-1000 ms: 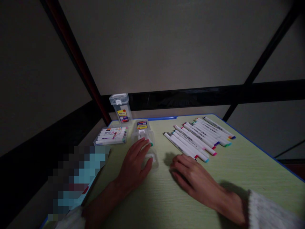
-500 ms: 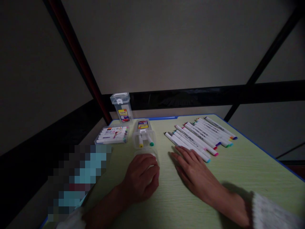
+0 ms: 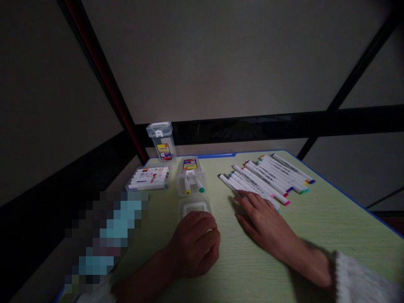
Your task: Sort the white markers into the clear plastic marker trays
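My left hand (image 3: 195, 244) is loosely curled, fingers bent and thumb against them, just in front of the clear lid (image 3: 186, 206) of the lying plastic box (image 3: 180, 185). I see nothing sticking out of it, though the inside of the palm is hidden. That box holds a yellow-tipped marker (image 3: 187, 187) and a green-tipped marker (image 3: 200, 184). My right hand (image 3: 260, 219) is flat and open, its fingertips resting at the near end of a row of white markers (image 3: 263, 176) with coloured tips. It partly covers the nearest markers.
An upright clear box (image 3: 166, 143) with a latched lid stands at the back left. Before it lies a flat clear case of white markers (image 3: 148, 179). The green table (image 3: 230, 269) has a blue edge. A blurred patch (image 3: 116, 227) covers the left side.
My left hand has drawn back toward me and slightly right, uncovering more of the box lid. The right hand has shifted slightly to the right, still stretched out by the markers.
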Tool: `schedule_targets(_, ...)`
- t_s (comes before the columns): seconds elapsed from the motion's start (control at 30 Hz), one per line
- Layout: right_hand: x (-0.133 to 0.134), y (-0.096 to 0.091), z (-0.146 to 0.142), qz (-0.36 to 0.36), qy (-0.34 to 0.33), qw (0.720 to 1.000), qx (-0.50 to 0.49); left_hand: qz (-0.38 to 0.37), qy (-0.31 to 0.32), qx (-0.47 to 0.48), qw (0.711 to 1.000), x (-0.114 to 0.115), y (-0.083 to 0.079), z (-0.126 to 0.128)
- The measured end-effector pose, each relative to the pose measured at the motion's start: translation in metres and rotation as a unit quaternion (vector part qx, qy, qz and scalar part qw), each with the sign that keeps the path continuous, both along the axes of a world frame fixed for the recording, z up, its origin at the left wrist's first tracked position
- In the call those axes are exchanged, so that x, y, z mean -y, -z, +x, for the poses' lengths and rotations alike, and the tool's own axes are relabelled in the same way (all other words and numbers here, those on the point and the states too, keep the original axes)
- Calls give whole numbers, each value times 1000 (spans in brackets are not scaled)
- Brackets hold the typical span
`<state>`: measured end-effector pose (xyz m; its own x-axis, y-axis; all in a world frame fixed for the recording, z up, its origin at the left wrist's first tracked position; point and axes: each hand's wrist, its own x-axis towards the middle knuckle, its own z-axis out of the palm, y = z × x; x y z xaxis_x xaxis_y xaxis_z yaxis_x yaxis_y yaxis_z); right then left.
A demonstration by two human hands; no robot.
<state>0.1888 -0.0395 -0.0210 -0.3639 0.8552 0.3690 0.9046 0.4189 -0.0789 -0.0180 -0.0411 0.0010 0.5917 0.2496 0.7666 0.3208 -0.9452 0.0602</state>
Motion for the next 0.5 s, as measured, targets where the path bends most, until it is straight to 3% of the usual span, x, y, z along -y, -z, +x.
schedule_targets(0.3, -1, -4, 2, -2, 21, 999, 39, -5, -7, -7, 1000, 1, 0, -1)
schedule_targets(0.5, 1, -6, -1, -42, 10, 998, 40, -11, -7, -21, 1000, 0, 0, 1)
